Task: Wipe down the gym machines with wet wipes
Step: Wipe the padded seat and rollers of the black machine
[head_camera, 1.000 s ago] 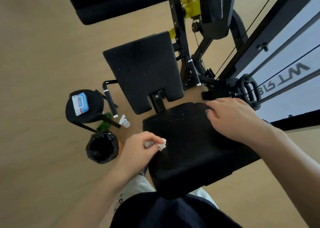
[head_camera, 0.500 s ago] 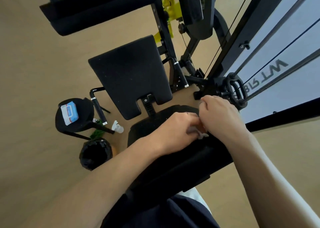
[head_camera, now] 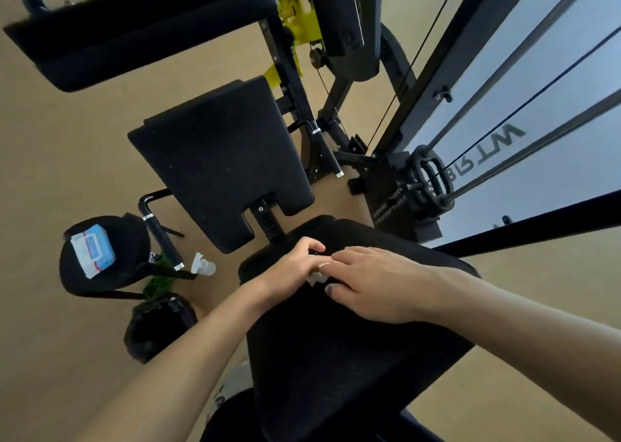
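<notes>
Both hands meet over the near pad (head_camera: 353, 357) of the black gym machine, at its far end. The left hand (head_camera: 289, 268) comes in from the lower left with its fingers curled, and a small crumpled white wipe (head_camera: 317, 277) shows at its fingertips, pinched there. The right hand (head_camera: 373, 283) lies across from the right, fingers stretched out fairly straight and pointing left, its fingertips touching the wipe and the left hand; it presses rather than grips. Whether the right thumb also nips the wipe cannot be told, as most of the wipe is hidden between the two hands.

The wipe sits on the pad's upper surface near the far left corner, just this side of the post that joins it to the next pad. It is bunched, so it has no clear long axis; the little that shows trails down towards the camera.

The near pad runs long from the bottom of the view up and slightly left. Beyond it the back pad (head_camera: 218, 162) lies on much the same line, its notched end facing the hands. A third pad (head_camera: 141, 38) crosses the top of the view.

To the left, on the tan floor (head_camera: 50, 156), stands a round black stool (head_camera: 111, 267) with a blue and white pack of wipes (head_camera: 92, 248) lying on it. Just below the stool is a bin (head_camera: 158, 324) lined with a black bag, and a white spray bottle (head_camera: 203, 266) lies on the floor between stool and pad. On the right, cables and rods run up from the weight stack (head_camera: 403, 203).
</notes>
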Demonstrator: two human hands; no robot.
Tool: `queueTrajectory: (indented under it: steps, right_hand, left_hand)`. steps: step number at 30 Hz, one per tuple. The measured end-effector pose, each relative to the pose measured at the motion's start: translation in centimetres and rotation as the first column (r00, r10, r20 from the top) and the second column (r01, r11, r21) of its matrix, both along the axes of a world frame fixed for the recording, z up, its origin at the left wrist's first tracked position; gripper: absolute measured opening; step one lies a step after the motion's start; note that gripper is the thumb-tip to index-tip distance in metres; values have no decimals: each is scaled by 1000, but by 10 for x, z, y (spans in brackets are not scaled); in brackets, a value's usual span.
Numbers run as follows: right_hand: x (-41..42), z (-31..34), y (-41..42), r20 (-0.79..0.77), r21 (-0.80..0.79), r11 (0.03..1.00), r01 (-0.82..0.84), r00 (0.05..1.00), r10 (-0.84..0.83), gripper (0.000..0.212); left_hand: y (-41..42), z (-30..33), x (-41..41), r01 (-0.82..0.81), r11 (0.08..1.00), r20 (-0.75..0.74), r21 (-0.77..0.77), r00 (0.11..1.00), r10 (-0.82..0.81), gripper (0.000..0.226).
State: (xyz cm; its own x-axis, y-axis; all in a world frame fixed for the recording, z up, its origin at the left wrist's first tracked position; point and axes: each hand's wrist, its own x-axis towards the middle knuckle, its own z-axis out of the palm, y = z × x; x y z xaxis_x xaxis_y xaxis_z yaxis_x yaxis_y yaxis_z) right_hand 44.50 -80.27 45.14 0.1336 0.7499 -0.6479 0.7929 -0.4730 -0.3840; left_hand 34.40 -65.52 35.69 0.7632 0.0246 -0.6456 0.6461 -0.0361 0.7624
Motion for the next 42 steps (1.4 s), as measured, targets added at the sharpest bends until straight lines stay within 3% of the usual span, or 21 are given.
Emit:
queueTrajectory:
  steps: [5, 9, 12, 15, 18, 20, 22, 29, 33, 36, 38, 42]
  right_hand:
    - [-17, -27, 18, 6, -123, 986, -116, 993, 117, 58]
    - [-27, -41, 27, 28, -154, 985, -83, 996, 88, 63]
    - [-20, -43, 37, 17, -235, 970, -55, 998, 61, 55]
    - [-10, -48, 37, -20, -275, 960, -60, 998, 56, 51]
    - [19, -60, 31, 54, -323, 945, -53, 996, 74, 50]
    - [42, -69, 30, 117, -371, 929, 16, 993, 29, 51]
    - [52, -75, 37, 134, -392, 918, 63, 991, -11, 51]
    - [-56, -85, 92, -234, -210, 936, -283, 944, 233, 34]
    - [-42, -95, 94, -145, -217, 884, -413, 910, 389, 61]
    - [15, -106, 81, -53, -320, 907, -275, 961, 273, 51]
    - [62, -111, 64, 46, -409, 898, -162, 979, 197, 56]
    - [77, -112, 54, 101, -450, 879, -156, 969, 224, 59]
  left_hand:
    - [11, -13, -8, -239, 937, -80, -255, 971, 226, 26]
    - [14, -26, -18, -333, 907, -69, -258, 943, 326, 33]
    - [22, -45, -28, -546, 837, -17, 25, 837, 547, 31]
    - [28, -66, -49, -522, 806, -80, 280, 824, 561, 31]
    - [21, -82, -62, -581, 737, -222, 345, 712, 666, 52]
    - [17, -84, -63, -678, 640, -266, 361, 583, 768, 52]
    - [16, -81, -63, -745, 572, -255, 344, 513, 820, 51]
    - [22, -95, -60, -861, 436, -499, 263, 265, 825, 49]
    - [20, -97, -63, -893, 392, -519, 222, 232, 823, 56]
    - [17, -97, -67, -899, 397, -516, 182, 256, 817, 59]
    - [15, -97, -68, -895, 407, -528, 181, 261, 808, 61]
    - [14, -96, -70, -904, 386, -541, 186, 233, 808, 63]
